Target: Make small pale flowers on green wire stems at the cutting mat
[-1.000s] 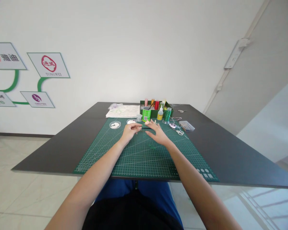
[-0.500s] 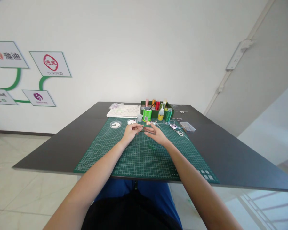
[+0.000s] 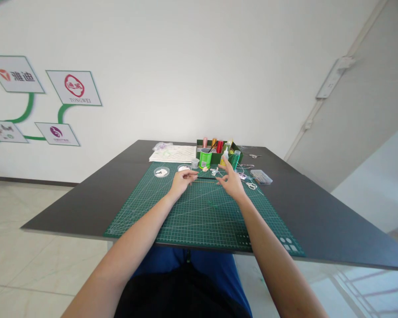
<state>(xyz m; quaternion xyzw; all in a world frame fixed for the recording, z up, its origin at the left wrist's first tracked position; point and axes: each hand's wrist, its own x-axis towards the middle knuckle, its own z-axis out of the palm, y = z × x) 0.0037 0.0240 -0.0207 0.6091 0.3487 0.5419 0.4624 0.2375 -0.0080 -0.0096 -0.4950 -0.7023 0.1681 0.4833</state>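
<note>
My left hand (image 3: 183, 179) is over the far part of the green cutting mat (image 3: 199, 212), thumb and forefinger pinched on one end of a thin dark stick-like strand (image 3: 206, 178). The strand runs level to the right. Its other end reaches the fingertips of my right hand (image 3: 231, 180). That hand has its forefinger raised and its fingers apart; whether a fine thread lies between them is too small to see. Just below the strand is a thin tan line (image 3: 205, 182).
Behind my hands stand a green can (image 3: 205, 159), a glue bottle (image 3: 224, 158), a green thread spool (image 3: 235, 160) and a box (image 3: 199, 144) of spools. Small dishes (image 3: 161, 172) lie left. White scissors (image 3: 251, 186) and a clear case (image 3: 262, 177) lie right.
My right hand has moved right, away from my left hand, and its forefinger has lifted. The dark strand now shows between the hands. My left hand stays pinched in nearly the same place.
</note>
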